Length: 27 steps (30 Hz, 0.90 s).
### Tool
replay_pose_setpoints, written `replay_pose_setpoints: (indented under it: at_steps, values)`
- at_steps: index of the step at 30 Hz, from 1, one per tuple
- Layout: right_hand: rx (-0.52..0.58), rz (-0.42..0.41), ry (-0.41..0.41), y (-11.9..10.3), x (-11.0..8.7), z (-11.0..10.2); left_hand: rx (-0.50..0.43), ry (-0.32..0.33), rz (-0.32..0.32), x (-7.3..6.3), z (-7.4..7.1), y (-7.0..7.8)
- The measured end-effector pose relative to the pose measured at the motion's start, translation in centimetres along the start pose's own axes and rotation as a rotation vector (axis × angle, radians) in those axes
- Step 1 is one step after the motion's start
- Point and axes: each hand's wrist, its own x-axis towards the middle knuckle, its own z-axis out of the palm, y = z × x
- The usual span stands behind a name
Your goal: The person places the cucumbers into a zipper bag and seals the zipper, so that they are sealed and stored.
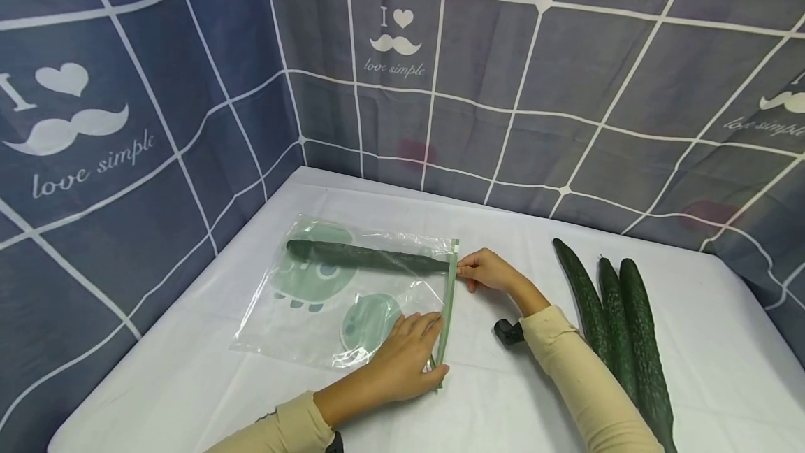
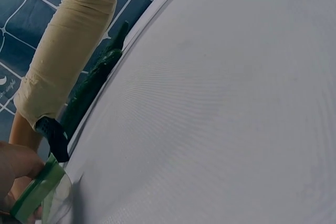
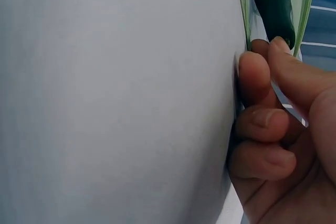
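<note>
Head view shows us a cucumber (image 1: 371,257) lying in the bag (image 1: 377,284), its narrow end at the green rim (image 1: 450,292), where our right hand (image 1: 490,271) pinches it between thumb and fingers. Our left hand (image 1: 405,362) holds the rim. We judge the cucumber firm, weighty, best gripped mid-length; the bag, limp and slippery, best held by its rim.

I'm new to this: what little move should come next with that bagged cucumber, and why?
Probably the right hand should nudge the cucumber slightly deeper into the clear bag: its end, which that hand pinches, lies right at the mouth's green strip, while the left hand holds the bag there.
</note>
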Motion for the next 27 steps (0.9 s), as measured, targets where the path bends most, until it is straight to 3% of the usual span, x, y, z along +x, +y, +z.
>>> replay_pose_setpoints:
  at_steps: [14,20,27]
  values:
    - [-0.059,0.115,0.141,-0.7,0.8,0.8,0.003,0.029,0.012,0.1,0.1,0.2]
    - [-0.06,0.105,0.105,-0.6,-0.6,0.4,-0.02,-0.013,0.011,0.3,0.1,0.6]
    - [-0.162,0.161,0.052,-1.0,-3.9,0.1,-0.036,0.013,-0.007,0.2,0.1,0.4]
